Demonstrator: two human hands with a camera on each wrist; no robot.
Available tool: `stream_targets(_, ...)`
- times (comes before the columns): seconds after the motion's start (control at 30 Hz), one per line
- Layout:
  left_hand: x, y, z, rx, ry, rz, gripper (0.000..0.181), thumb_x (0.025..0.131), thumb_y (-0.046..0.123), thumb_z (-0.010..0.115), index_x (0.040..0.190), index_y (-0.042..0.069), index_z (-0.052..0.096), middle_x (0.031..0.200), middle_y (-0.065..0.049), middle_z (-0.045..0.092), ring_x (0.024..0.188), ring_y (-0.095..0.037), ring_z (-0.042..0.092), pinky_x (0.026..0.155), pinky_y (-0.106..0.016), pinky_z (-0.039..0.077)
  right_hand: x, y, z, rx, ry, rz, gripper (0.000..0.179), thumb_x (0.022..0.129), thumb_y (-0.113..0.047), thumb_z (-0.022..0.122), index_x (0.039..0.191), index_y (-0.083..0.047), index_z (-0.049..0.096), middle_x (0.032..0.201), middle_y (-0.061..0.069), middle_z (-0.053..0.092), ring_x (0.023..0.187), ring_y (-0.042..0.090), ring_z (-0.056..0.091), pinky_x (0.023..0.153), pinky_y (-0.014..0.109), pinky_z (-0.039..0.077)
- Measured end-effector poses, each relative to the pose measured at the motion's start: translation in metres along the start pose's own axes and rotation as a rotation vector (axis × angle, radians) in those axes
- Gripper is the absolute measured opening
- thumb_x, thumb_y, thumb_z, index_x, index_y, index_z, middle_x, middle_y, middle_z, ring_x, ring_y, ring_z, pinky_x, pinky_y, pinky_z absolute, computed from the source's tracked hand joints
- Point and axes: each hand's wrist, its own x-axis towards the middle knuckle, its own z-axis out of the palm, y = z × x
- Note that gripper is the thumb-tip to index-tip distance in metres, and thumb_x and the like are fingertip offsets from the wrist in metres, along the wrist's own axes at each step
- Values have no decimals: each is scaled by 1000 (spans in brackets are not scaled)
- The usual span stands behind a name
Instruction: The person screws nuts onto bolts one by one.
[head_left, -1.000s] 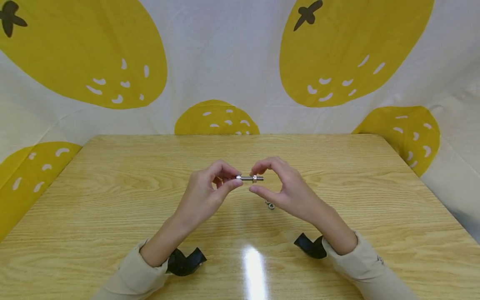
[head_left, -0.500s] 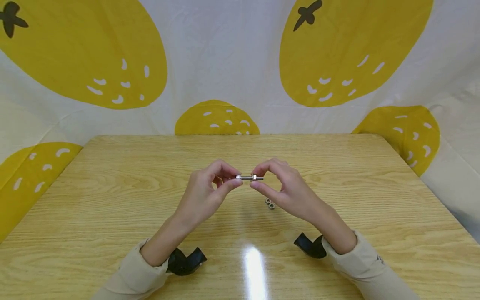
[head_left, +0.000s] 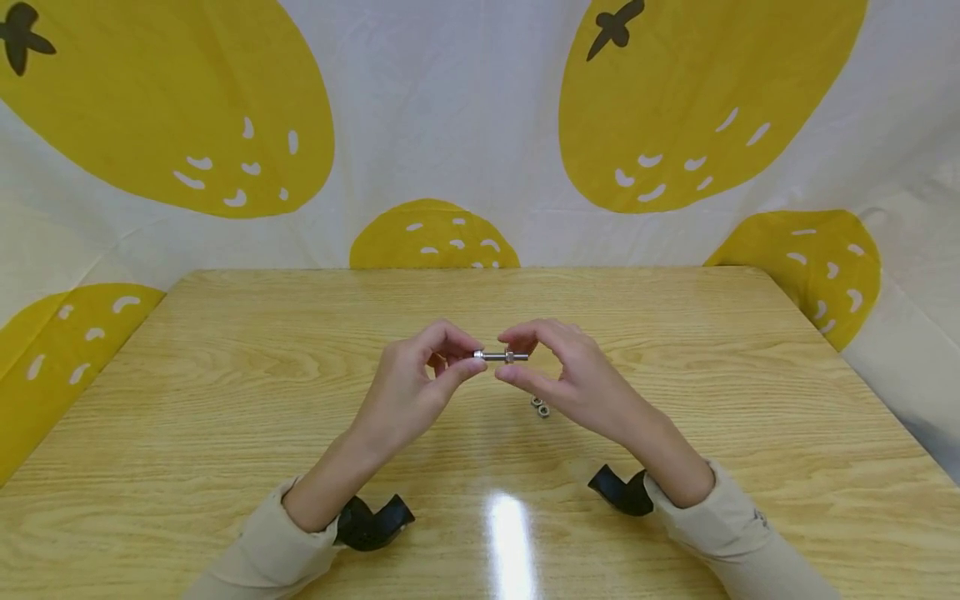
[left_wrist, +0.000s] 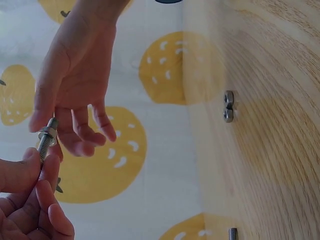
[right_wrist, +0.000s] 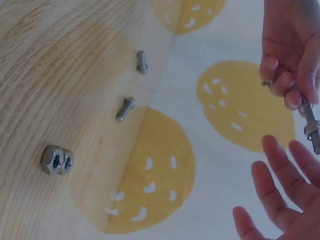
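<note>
My left hand (head_left: 408, 379) pinches the head end of a silver bolt (head_left: 493, 357) between thumb and fingertips. The bolt lies level above the table, its threaded tip pointing right. A hex nut (left_wrist: 48, 133) sits on the shank close to that tip. Around the nut, thumb and index finger of my right hand (head_left: 577, 379) stand spread, one on each side, with small gaps to it in the head view. The other right-hand fingers hang loosely in the left wrist view. The bolt's head is mostly hidden by the left fingers.
Two more hex nuts (right_wrist: 56, 160) stand together on the wooden table (head_left: 247, 358), below the right hand in the head view. Two loose bolts (right_wrist: 126, 108) lie on the table in the right wrist view. A fruit-print cloth (head_left: 450, 125) hangs behind the table.
Half a second ago the right thumb and index finger pinched the nut; now they are spread off it, as they were a second ago. The left hand and bolt have barely moved.
</note>
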Motion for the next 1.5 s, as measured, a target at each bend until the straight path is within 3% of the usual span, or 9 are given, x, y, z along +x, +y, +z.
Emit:
stream_targets(0.1,0,0,0,-3,5,-5,12,83,11,69,93,6,64,79,0,67,65,-9,54,60,-22,47,0,0,0,8,20,-44,33,82,-16,71,111,-8,57,102,0,62,95,13,55,85,35,43)
stream_targets(0.33,0,0,-1,-10,10,-3,13,82,10,70,92,6,64,78,0,68,64,-9,53,60,-22,46,1,3,0,13,81,-167,23,81,-4,70,101,-7,59,98,1,61,92,13,56,81,29,47)
stream_targets(0.77,0,0,-1,-18,5,-1,13,82,10,70,93,6,63,79,0,68,64,-9,54,60,-22,47,0,4,1,30,56,-127,3,90,-13,62,92,-12,63,93,-4,62,91,10,54,79,31,45)
stream_targets(0.9,0,0,-1,-22,1,5,13,82,10,70,93,6,63,79,0,68,64,-9,54,60,-22,47,0,3,1,17,40,-108,9,92,-20,59,91,-13,64,92,-3,64,92,10,54,80,31,45)
stream_targets(1.03,0,0,-1,-13,0,6,13,82,10,70,93,6,63,79,0,68,64,-9,53,60,-22,46,0,1,0,23,37,-88,21,85,-19,68,103,-10,61,101,-1,62,97,13,54,84,32,45)
stream_targets(1.13,0,0,-1,-6,0,7,13,83,10,69,93,6,63,79,0,67,64,-8,53,60,-21,46,0,1,0,31,47,-121,32,80,-12,73,107,-8,57,104,0,60,98,14,53,86,31,44)
stream_targets(1.33,0,0,-1,-12,1,10,12,82,10,70,93,6,64,78,0,68,64,-9,53,59,-21,45,3,4,1,34,86,-235,29,79,0,71,103,-5,57,101,2,61,97,15,55,86,28,46)
stream_targets(1.5,0,0,-1,-6,0,5,12,83,10,69,92,6,64,79,1,68,63,-9,52,58,-21,45,2,5,0,33,90,-232,25,79,-2,71,101,-6,59,99,1,61,97,15,55,85,28,46)
